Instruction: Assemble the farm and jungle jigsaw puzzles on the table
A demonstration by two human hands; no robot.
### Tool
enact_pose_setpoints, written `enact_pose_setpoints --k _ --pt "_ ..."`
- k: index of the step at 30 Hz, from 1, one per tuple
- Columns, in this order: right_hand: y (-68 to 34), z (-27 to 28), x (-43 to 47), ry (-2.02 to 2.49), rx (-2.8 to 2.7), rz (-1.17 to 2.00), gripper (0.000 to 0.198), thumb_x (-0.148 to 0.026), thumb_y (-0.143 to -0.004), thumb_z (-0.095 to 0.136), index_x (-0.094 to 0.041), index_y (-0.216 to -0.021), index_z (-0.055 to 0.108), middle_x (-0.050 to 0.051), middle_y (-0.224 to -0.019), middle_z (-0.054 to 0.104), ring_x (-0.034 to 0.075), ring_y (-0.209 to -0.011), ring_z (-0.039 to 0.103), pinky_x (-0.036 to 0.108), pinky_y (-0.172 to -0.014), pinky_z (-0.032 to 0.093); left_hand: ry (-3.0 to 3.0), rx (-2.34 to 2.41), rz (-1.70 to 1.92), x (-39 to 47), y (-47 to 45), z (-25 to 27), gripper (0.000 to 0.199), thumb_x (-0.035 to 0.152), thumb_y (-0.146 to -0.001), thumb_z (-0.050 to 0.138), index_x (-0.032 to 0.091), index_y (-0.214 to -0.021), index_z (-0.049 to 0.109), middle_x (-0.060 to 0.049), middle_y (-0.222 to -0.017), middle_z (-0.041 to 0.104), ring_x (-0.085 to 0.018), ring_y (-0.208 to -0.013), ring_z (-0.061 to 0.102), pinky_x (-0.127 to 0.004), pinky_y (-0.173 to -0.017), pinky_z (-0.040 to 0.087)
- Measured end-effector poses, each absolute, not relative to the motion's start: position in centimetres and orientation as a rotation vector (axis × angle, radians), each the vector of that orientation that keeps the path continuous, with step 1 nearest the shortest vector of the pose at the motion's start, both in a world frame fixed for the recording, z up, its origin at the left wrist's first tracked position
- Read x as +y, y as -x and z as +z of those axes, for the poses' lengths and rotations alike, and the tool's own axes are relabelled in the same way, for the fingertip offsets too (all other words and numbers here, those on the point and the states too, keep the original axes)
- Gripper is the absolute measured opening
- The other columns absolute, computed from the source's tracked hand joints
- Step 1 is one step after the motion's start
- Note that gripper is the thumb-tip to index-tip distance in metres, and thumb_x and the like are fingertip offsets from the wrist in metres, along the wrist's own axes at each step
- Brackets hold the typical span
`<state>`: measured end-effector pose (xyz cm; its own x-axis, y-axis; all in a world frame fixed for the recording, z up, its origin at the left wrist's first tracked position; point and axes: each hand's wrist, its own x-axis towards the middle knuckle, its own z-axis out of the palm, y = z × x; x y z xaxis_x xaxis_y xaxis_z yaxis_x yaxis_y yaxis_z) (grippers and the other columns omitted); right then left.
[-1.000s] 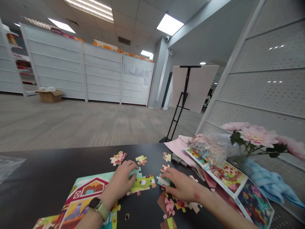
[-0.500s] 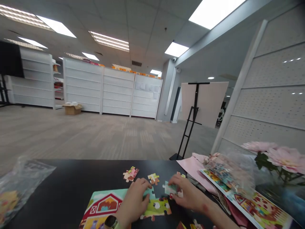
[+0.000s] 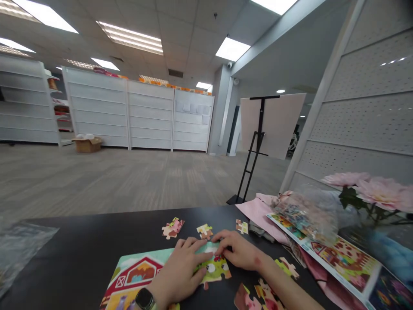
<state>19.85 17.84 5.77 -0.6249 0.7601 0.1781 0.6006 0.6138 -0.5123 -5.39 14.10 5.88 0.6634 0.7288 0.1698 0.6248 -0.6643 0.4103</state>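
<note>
A partly joined jigsaw puzzle with a red barn and a green meadow with sheep lies on the dark table. My left hand, wearing a watch, rests flat across its middle with fingers spread. At the puzzle's upper right corner, my right hand has its fingers bent onto a pale blue puzzle piece, which meets the meadow part. The fingers partly cover that piece. Beyond the hands lie a pink puzzle piece, a yellow-brown piece and a small brown-and-yellow piece.
More loose pieces lie near the front edge, and a green piece sits beyond my right forearm. Picture sheets, a clear bag and pink flowers crowd the right side. Another plastic bag lies at the left.
My right hand has moved left, bringing the pale blue piece from apart to the puzzle's upper right corner. My left hand stays on the puzzle. The view has shifted slightly.
</note>
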Motion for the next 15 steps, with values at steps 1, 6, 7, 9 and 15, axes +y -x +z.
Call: enact_pose_setpoints --k 1,6,7,9,15 --pt "-19.9 5.7 17.9 1.094 -2.462 0.587 0.043 0.002 -0.072 0.054 -0.027 -0.087 0.083 0.004 -0.119 0.074 0.021 -0.11 0.07 0.035 -0.1 0.051 -2.579 1.075 0.426 14.1 5.3 6.0 0.046 0.029 -0.097 0.056 0.047 -0.139 0.054 0.003 -0.153 0.051 -0.032 -0.13 0.048 -0.055 -0.105 0.038" --pt "-20.4 6.3 18.2 1.215 -2.385 0.529 0.048 0.003 -0.079 0.047 -0.023 -0.103 0.078 0.006 -0.132 0.067 0.019 -0.122 0.062 0.037 -0.109 0.043 -2.598 1.109 0.343 14.1 4.9 5.9 0.04 0.036 -0.096 0.057 0.038 -0.136 0.059 -0.003 -0.157 0.047 -0.034 -0.135 0.045 -0.057 -0.107 0.036" --pt "-20.8 6.6 18.3 1.267 -2.36 0.51 0.047 0.003 -0.081 0.045 -0.022 -0.104 0.076 0.007 -0.13 0.067 0.019 -0.12 0.063 0.038 -0.109 0.042 -2.593 1.111 0.349 14.2 4.8 5.7 0.041 0.04 -0.094 0.061 0.037 -0.135 0.059 -0.003 -0.158 0.046 -0.034 -0.136 0.044 -0.057 -0.107 0.036" --pt "-21.8 7.3 18.4 1.376 -2.338 0.496 0.042 0.0 -0.083 0.045 -0.022 -0.1 0.075 0.005 -0.114 0.073 0.018 -0.105 0.067 0.037 -0.106 0.042 -2.584 1.118 0.356 14.5 4.8 5.2 0.047 0.045 -0.088 0.068 0.035 -0.134 0.06 -0.003 -0.16 0.043 -0.036 -0.136 0.043 -0.057 -0.108 0.036" --pt "-24.7 7.8 18.2 1.638 -2.371 0.569 0.013 -0.018 -0.077 0.066 -0.02 -0.088 0.074 0.0 -0.072 0.072 0.016 -0.065 0.065 0.024 -0.064 0.045 -2.571 1.177 0.39 15.1 5.7 4.8 0.049 0.044 -0.09 0.066 0.037 -0.138 0.057 -0.003 -0.16 0.042 -0.035 -0.137 0.043 -0.057 -0.11 0.036"
